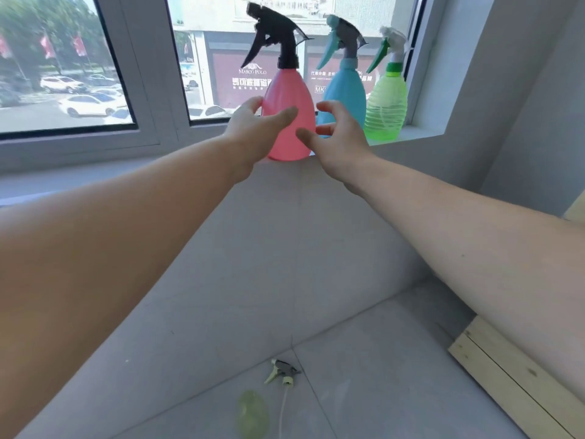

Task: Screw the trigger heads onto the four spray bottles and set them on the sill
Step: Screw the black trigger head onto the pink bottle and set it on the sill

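Left fingers: the fingers of the left hand (253, 131) were spread and curved, the thumb lying on the front of the pink translucent plastic spray bottle with a black trigger head (289, 118), the other fingertips at its left flank; it looked like a light touch, not a firm clamp.
Right fingers: the right hand (335, 141) was open too, fingers apart and bent; the thumb tip was at the lower right side of the pink bottle, and I could not tell if it touched or stood just beside.
Reason of this hold: both hands cupped the body low, one at each side, probably to steady the bottle upright as it was put down, or to let it go.
Pink bottle: it stood upright at the front edge of the grey window sill (418, 133), head screwed on, trigger pointing left.
Neighbours: just right of it stood the blue plastic spray bottle with a grey and blue trigger head (343, 87), then the green ribbed transparent spray bottle with a white and green trigger head (386, 99), all in one row before the window (63, 58).
Floor below: the pale green bottle without a head (251, 413) lay on the grey tiles, and the loose grey and pale green trigger head with its white tube (281, 373) lay just beside it.
Progress: three of four seemed done; the last pair waited on the floor.
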`<state>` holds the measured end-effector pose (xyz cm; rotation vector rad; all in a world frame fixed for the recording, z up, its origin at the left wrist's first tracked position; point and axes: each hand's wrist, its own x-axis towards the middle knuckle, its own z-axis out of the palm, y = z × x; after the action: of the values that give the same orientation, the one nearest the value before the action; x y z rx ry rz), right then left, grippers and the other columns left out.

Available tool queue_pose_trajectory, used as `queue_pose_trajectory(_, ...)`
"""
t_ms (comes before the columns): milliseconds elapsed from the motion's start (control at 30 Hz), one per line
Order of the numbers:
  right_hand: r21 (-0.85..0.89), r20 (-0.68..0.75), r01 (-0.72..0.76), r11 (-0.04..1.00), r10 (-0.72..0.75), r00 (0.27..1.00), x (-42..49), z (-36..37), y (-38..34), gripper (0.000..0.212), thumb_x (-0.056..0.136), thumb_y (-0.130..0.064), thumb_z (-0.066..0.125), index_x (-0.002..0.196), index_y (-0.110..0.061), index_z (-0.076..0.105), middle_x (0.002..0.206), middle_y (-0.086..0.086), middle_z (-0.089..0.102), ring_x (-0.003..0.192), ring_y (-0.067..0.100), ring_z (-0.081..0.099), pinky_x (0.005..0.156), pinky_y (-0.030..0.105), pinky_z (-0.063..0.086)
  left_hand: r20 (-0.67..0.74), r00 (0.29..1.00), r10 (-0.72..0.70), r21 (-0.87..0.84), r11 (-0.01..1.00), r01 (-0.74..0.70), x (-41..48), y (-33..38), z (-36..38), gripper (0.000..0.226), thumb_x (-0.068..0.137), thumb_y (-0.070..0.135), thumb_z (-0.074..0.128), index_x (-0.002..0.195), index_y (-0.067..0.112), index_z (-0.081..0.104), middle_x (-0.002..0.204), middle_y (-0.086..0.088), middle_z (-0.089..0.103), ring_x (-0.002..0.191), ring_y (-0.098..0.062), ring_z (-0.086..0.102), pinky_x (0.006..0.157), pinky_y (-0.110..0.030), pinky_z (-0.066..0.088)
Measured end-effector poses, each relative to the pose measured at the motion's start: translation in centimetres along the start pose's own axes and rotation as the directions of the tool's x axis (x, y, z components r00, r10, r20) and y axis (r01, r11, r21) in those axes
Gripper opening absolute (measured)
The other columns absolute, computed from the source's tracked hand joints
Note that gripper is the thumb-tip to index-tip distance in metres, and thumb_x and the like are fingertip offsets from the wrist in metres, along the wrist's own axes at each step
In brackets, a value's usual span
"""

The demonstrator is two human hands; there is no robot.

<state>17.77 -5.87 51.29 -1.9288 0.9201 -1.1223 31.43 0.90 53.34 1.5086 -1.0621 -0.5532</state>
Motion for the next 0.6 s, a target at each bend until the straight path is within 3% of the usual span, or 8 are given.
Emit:
queue_pose_trajectory(100, -0.012, -0.007, 0.003, 1.000, -0.004, 1.000, 0.9, 0.6, 0.3, 0.047, 0.089, -0.028, 0.071, 0.132, -0.021, 0.052, 0.104, -0.004, 0.063, 0.093, 0.010, 0.063, 0.059, 0.013, 0.042, -0.020, 1.000, 0.014, 0.017, 1.000, -0.014, 1.1, -0.1, -0.3, 0.063, 0.093, 0.045, 0.071, 0.148, 0.021, 0.052, 0.132, -0.001, 0.068, 0.110, -0.018, 0.070, 0.069, -0.022, 0.053)
queue_pose_trajectory(200, -0.041, -0.011, -0.005, 0.999, 0.004, 1.000, 1.7, 1.0, 0.8, 0.047, 0.088, -0.030, 0.072, 0.131, -0.023, 0.054, 0.106, 0.002, 0.068, 0.087, 0.010, 0.064, 0.064, 0.018, 0.045, -0.007, 1.000, 0.025, 0.039, 0.999, -0.025, 2.2, -0.4, -0.6, 0.066, 0.093, 0.046, 0.072, 0.150, 0.021, 0.051, 0.131, -0.001, 0.068, 0.108, -0.017, 0.069, 0.071, -0.021, 0.053)
queue_pose_trajectory(367, -0.060, -0.016, -0.018, 0.998, 0.017, 1.000, 2.3, 1.1, 1.8, 0.056, 0.086, -0.034, 0.073, 0.137, -0.023, 0.051, 0.112, 0.003, 0.070, 0.102, 0.017, 0.066, 0.090, 0.031, 0.052, -0.006, 0.999, 0.032, 0.072, 0.997, -0.032, 3.4, -1.1, -0.5, 0.076, 0.090, 0.048, 0.074, 0.155, 0.021, 0.045, 0.140, -0.002, 0.065, 0.118, -0.022, 0.069, 0.099, -0.036, 0.057)
queue_pose_trajectory(533, -0.064, -0.038, 0.008, 0.998, -0.010, 0.999, 1.4, 0.8, 1.8, 0.061, 0.086, -0.035, 0.074, 0.140, -0.022, 0.048, 0.126, 0.002, 0.061, 0.107, 0.009, 0.053, 0.090, 0.022, 0.041, -0.044, 0.999, 0.031, 0.134, 0.991, -0.025, 2.1, -0.6, -0.5, 0.091, 0.090, 0.050, 0.073, 0.162, 0.018, 0.028, 0.158, -0.007, 0.048, 0.139, -0.025, 0.053, 0.107, -0.034, 0.045)
queue_pose_trajectory(600, -0.054, -0.061, 0.011, 0.998, -0.014, 0.998, 0.6, 0.3, 2.1, 0.061, 0.085, -0.037, 0.074, 0.139, -0.022, 0.049, 0.127, 0.001, 0.060, 0.108, 0.009, 0.054, 0.092, 0.022, 0.042, -0.087, 0.993, 0.083, 0.118, 0.990, -0.073, 0.5, -0.6, -0.7, 0.087, 0.088, 0.049, 0.076, 0.157, 0.017, 0.033, 0.145, -0.006, 0.055, 0.131, -0.022, 0.057, 0.105, -0.035, 0.046)
